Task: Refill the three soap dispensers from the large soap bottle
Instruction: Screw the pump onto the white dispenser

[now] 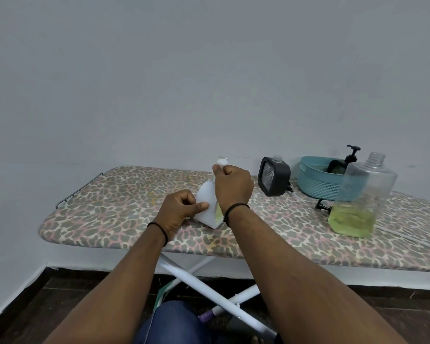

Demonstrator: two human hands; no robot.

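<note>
A white soap dispenser point(207, 205) stands on the leopard-print ironing board point(114, 194). My left hand point(181, 209) steadies its lower body with thumb and fingers. My right hand point(231, 187) is closed on its white pump head point(221, 162) at the top. To the right stands the large clear soap bottle point(358, 194), cap off, with yellow-green soap in its bottom third. A black square dispenser point(273, 176) with an open clear neck stands behind. A third black dispenser point(339, 166) with its pump on sits in the teal basket point(315, 182).
A loose black pump point(322, 207) lies on the board beside the large bottle. The wall runs close behind the board. White crossed legs point(209, 289) stand under it, above a dark floor. My knee in blue jeans point(171, 321) is below.
</note>
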